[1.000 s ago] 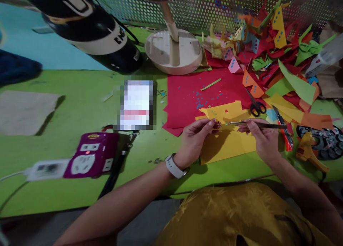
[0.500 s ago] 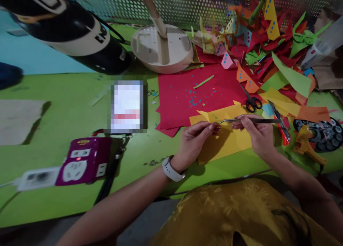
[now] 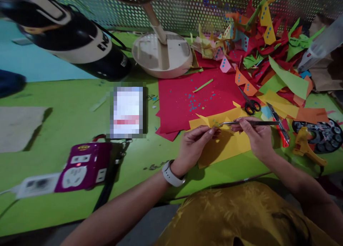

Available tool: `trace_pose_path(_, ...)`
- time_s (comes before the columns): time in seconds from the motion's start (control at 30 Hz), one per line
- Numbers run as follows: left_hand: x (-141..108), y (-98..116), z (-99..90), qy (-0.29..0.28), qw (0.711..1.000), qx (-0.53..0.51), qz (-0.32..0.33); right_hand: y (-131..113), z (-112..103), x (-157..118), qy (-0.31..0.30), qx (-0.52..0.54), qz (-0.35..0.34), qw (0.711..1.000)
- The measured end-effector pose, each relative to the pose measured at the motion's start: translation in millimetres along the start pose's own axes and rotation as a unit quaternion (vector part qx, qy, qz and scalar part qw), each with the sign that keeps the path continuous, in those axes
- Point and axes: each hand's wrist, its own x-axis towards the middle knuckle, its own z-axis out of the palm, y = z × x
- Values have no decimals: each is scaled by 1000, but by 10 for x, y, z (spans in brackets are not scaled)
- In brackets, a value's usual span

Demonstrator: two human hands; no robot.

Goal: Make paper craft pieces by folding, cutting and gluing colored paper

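My right hand (image 3: 254,135) is closed around a pair of bent-tip metal tweezers (image 3: 264,123), which point left. Their tip meets the fingertips of my left hand (image 3: 197,142), where thumb and fingers are pinched; whatever lies between them is too small to make out. Both hands are above a yellow paper sheet (image 3: 230,151). Under its far edge lies a larger red paper sheet (image 3: 174,106), scattered with tiny blue bits (image 3: 192,104) and a thin green paper strip (image 3: 203,85).
Black-handled scissors (image 3: 252,106), a red utility knife (image 3: 284,138) and a yellow glue gun (image 3: 302,142) lie to the right. Folded coloured paper pieces (image 3: 268,22) heap up behind. A fan base (image 3: 162,60), dark bottle (image 3: 88,42), phone (image 3: 128,112) and purple power socket (image 3: 83,167) stand left.
The whole view has shifted slightly, so things sit a little lower in the picture. Both hands keep nearly the same pose, with the tweezers' tip still at my left fingertips.
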Motion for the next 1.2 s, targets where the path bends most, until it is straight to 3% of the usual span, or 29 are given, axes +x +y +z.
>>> trace_pose_path(0.47, 5, 10, 12, 17, 997, -38, -57, 23, 17, -31, 6, 12, 17, 1000)
trace_pose_path(1.2, 16, 27, -5, 36, 997, -15, -64, 1, 15, -79, 13, 4, 9, 1000)
